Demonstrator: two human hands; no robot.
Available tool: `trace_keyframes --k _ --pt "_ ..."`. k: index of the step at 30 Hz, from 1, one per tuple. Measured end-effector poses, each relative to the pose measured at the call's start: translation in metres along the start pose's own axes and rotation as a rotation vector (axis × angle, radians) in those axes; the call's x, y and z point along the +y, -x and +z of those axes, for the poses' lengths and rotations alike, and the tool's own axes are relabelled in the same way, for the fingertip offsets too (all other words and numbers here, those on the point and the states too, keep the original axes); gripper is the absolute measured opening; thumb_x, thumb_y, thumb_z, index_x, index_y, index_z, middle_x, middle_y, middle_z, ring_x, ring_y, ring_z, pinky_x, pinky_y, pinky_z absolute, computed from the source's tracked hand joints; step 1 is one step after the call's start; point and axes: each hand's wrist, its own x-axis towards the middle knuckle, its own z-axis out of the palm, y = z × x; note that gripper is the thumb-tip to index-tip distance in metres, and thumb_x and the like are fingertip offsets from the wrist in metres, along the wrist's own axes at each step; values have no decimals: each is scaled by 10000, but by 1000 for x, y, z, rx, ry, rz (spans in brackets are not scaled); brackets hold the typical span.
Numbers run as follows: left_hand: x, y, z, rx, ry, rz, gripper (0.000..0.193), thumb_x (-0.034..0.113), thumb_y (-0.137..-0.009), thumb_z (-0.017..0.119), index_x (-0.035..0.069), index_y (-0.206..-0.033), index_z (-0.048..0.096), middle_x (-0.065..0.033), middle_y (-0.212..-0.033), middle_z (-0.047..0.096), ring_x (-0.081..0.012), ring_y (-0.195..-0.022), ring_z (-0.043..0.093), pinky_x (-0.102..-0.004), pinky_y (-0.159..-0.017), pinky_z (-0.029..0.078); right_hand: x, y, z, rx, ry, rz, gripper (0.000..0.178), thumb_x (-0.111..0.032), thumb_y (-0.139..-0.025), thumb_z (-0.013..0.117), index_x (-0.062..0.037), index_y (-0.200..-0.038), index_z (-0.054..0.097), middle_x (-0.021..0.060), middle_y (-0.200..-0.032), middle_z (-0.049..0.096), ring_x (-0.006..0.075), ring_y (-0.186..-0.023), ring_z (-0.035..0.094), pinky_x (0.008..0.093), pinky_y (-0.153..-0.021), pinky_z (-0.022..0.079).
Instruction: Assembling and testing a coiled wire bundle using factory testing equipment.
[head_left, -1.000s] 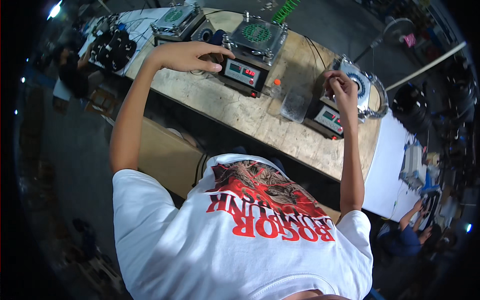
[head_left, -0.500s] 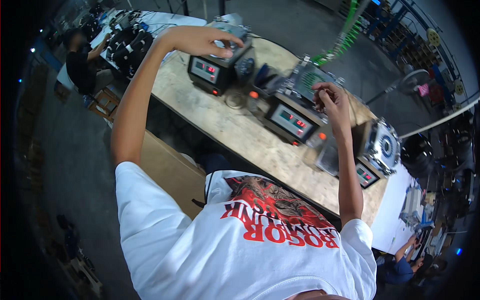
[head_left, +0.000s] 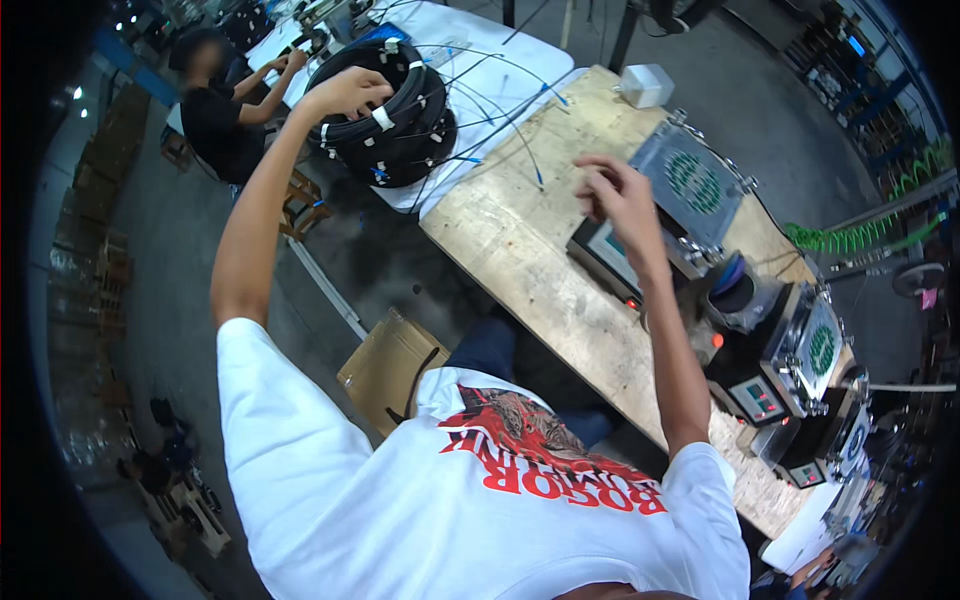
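My left hand [head_left: 350,94] is over a thick stack of coiled black cables [head_left: 400,155] with white ties, at the table's far left. Its fingers are apart and slightly bent, reaching over the coil's upper rim; I see no cable gripped. Farther right, above the plywood bench, hangs my right hand [head_left: 622,205], with loosely bent fingers, a stretched forefinger and nothing visible in it. Close by is a boxy machine with a metal top [head_left: 690,185] holding a ring of green pieces. My right hand and forearm partly cover its display front.
More machines with lit displays [head_left: 760,400] stand along the plywood bench [head_left: 500,225]. A bottle with an orange cap [head_left: 716,341] is among them. Thin cables with blue ends trail over the white table [head_left: 520,60]. A cardboard box [head_left: 390,365] is beside me; a person [head_left: 215,110] works at far left.
The view has swung left, bringing the cable coils close. My left hand has gone from above a machine to the coils. My right hand has shifted left along the machines, its fingers loosening.
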Motion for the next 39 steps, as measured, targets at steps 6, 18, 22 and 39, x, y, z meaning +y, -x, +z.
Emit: trace_keyframes --k 6,18,22,39 --pt "-264 -14 -69 354 -6 -391 540 465 -882 700 91 -1265 627 -105 -1024 682 -180 -868 697 -345 -691 591 35 -116 145 -302 3 -35 322 -99 -945 525 35 -1220 628 102 -790 689 134 -607 670 270 -533 554" --pt "-301 -27 0 858 490 -264 515 329 -671 779 -73 -974 672 -113 -752 666 -204 -702 626 -339 -654 488 93 -246 308 -8 -110 296 521 -424 -915 692 23 -1107 506 122 -898 616 204 -641 660 367 -557 604" --pt "-218 -55 -2 972 786 22 549 144 -722 770 -51 -1137 468 -157 -928 644 -223 -785 667 -337 -670 528 135 -271 266 203 -201 132 703 -150 -756 834 17 -1297 418 177 -1021 636 240 -789 692 379 -549 594" --pt "24 121 31 719 1452 953 597 -109 -789 628 83 -1272 334 -81 -921 534 -176 -703 566 -314 -610 499 -3 -128 178 356 -813 -299 513 -315 -858 801 -40 -1134 468 70 -878 572 200 -590 620 379 -508 578"
